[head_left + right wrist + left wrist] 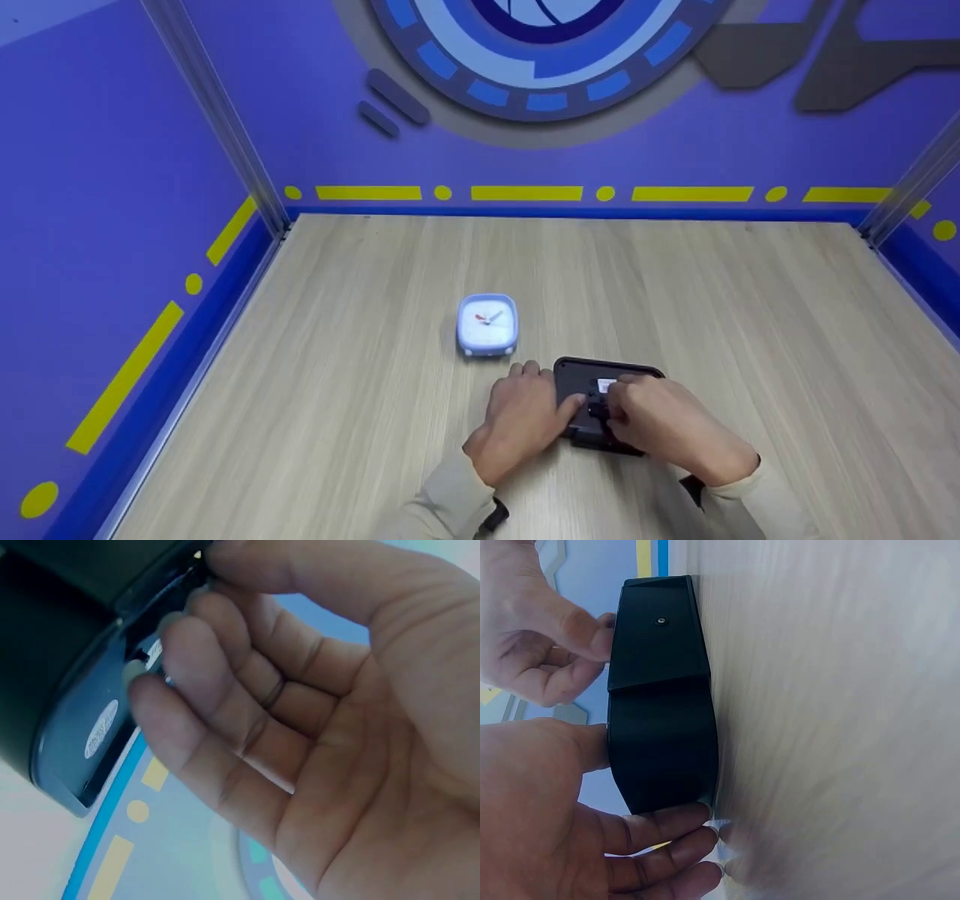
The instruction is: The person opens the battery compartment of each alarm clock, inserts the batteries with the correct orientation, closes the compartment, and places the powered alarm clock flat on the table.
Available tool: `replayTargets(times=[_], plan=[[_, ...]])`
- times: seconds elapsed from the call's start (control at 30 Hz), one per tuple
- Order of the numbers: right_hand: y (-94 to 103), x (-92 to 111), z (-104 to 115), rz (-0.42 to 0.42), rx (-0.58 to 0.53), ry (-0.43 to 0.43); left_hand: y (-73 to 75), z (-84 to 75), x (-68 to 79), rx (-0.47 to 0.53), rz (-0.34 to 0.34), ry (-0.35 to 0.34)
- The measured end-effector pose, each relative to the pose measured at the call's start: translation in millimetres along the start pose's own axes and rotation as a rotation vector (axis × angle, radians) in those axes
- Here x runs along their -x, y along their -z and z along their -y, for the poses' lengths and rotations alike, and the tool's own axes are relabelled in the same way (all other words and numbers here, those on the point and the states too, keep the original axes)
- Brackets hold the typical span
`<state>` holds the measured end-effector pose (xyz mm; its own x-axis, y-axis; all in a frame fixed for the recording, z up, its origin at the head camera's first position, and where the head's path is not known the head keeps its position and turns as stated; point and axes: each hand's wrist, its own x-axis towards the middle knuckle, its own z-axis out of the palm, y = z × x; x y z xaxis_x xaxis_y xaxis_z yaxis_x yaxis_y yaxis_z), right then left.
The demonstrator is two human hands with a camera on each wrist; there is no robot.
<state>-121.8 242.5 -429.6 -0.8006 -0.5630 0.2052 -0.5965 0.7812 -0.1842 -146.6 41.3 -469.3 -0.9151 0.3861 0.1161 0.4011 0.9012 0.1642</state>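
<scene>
A black rectangular device [579, 375] lies with its back up on the table, showing a white label [606, 385] and a raised block along its near edge. My left hand [523, 412] holds its left side, thumb on top and fingers along the edge. In the left wrist view the device's thick side [664, 746] carries a single screw. Over the middle of the back, my right hand [660, 420] has curled fingers pinching at a small black part [598, 409], mostly hidden by the fingertips. An oval sticker [101, 729] shows on the back in the right wrist view.
A light blue alarm clock [487, 330] with a white face stands just beyond my left hand. The wood-grain table [360, 360] is bordered by a blue printed back wall [525, 165] and a left side wall [97, 247].
</scene>
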Motion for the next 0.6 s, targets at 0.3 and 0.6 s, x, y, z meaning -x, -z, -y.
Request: replayTargets(times=[0.3, 0.6], plan=[[-1.3, -1.4, -1.9, 0.032, -0.034, -0.049, -0.8, -0.3, 0.3, -0.015, -0.021, -0.011], [-0.9, -2.2, -3.0, 0.045, -0.041, -0.07, -1.5, 0.1, -0.6, 0.001, -0.015, 0.001]])
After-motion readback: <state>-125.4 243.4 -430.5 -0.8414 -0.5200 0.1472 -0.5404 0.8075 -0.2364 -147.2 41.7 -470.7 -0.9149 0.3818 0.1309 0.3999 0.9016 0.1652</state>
